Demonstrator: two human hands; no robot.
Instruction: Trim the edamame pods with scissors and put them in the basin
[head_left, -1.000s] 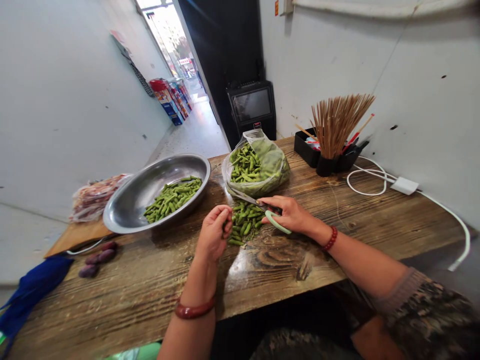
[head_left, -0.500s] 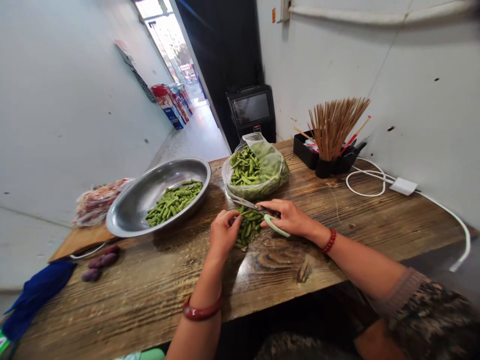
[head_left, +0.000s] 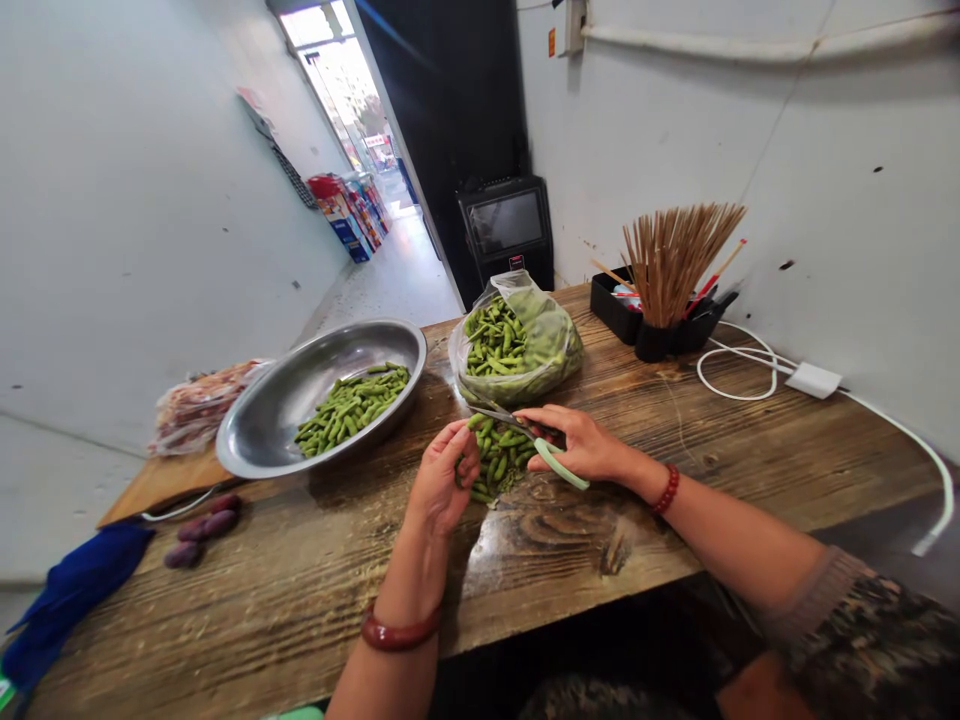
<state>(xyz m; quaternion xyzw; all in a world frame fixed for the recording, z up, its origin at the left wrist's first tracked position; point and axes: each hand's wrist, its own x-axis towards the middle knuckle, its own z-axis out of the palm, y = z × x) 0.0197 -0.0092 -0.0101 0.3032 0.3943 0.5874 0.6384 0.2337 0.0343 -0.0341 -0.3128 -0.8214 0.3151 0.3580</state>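
My left hand (head_left: 444,478) is closed, pinching a green soybean pod (head_left: 475,422) between thumb and fingertips. In my right hand (head_left: 581,442) is a pair of scissors (head_left: 559,464) with pale green handles, its blades pointing left and close to the pod. Under and between both hands lies a pile of soybean pods (head_left: 495,460) on the wooden table. Just behind the scissors stands a clear plastic bag (head_left: 551,350) full of pods. A wide steel basin (head_left: 255,420), to the left, holds more pods heaped at its right side.
A bag of reddish meat (head_left: 199,405) rests on a cutting board (head_left: 161,485) at the left. Several purple-red fruits (head_left: 199,530) and a blue cloth (head_left: 79,595) lie nearer. Back right are a black holder with brown sticks (head_left: 667,270) and a white cable (head_left: 814,380).
My left hand has turned, and a pod now shows in its fingertips beside the blades. My right hand keeps the scissors, whose handles sit slightly lower and further right. The view has shifted a little.
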